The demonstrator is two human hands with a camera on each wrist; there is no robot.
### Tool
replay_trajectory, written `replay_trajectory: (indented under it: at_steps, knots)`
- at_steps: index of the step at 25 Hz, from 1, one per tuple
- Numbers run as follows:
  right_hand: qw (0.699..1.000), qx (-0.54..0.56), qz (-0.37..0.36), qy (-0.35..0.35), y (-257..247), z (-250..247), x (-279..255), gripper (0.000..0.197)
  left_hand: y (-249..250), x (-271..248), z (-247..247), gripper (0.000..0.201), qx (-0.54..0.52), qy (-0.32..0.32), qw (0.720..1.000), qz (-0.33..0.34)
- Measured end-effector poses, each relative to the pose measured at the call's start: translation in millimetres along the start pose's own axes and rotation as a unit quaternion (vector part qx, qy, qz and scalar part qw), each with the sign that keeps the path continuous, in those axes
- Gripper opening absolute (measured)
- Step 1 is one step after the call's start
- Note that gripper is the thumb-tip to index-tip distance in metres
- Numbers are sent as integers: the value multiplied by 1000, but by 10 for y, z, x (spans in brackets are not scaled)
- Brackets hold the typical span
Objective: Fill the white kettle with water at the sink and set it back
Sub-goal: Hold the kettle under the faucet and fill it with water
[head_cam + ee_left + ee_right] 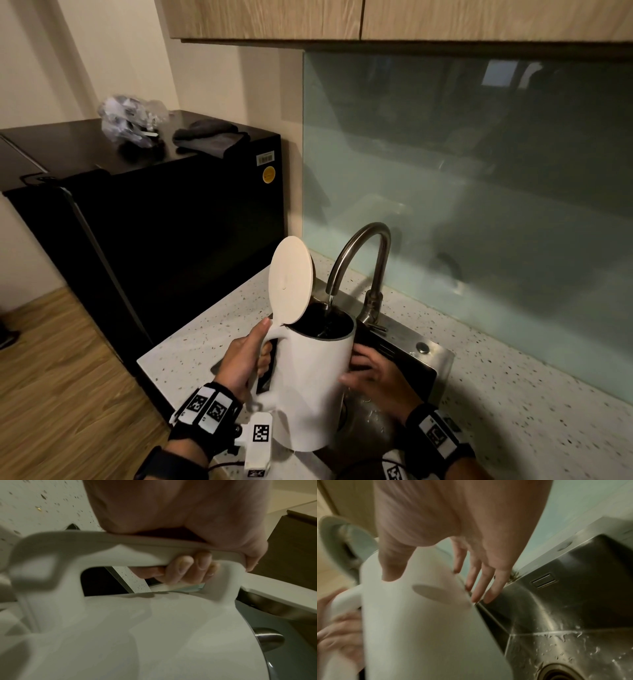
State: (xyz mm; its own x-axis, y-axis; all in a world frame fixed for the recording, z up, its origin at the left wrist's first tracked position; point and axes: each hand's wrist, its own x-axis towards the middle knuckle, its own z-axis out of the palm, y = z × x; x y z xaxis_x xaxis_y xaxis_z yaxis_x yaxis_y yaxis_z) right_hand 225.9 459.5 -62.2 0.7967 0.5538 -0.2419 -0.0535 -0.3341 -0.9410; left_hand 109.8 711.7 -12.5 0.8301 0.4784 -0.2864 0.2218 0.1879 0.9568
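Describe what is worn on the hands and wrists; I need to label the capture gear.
Both hands, left hand and right hand, are bare. Each wrist carries a black strap with white square-patterned marker tags. A white boxy tagged module hangs at the left wrist. A dark sleeve edge shows behind it.

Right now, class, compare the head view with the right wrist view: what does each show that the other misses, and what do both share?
Only the head view shows the faucet running water into the open kettle, plus the black fridge. Only the right wrist view shows the sink drain and droplets on the basin. Both show the white kettle, the left hand gripping its handle, and the right hand with straight fingers on its side.
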Motion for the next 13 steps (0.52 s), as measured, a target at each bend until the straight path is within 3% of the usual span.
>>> replay_trajectory:
  at_steps: [2, 4, 6, 8, 13]
  knots:
    - [999, -34, 18, 21, 12, -183, 49, 80, -8, -10, -16, 61, -3, 1, 1000, -1]
    - [993, -64, 30, 99, -3, -347, 135, 51, -22, -15, -28, 63, -8, 1, 1000, 2]
    - [978, -63, 34, 195, 8, -487, 267, 43, -23, -18, -12, 64, -2, -1, 1000, 2]
    - [967, -65, 48, 241, -3, -565, 389, 44, -8, -30, 22, 64, 2, -9, 1000, -4]
    - [963, -126, 71, 229, 117, -654, 657, 33, 57, -77, 127, 56, 9, -17, 1000, -11]
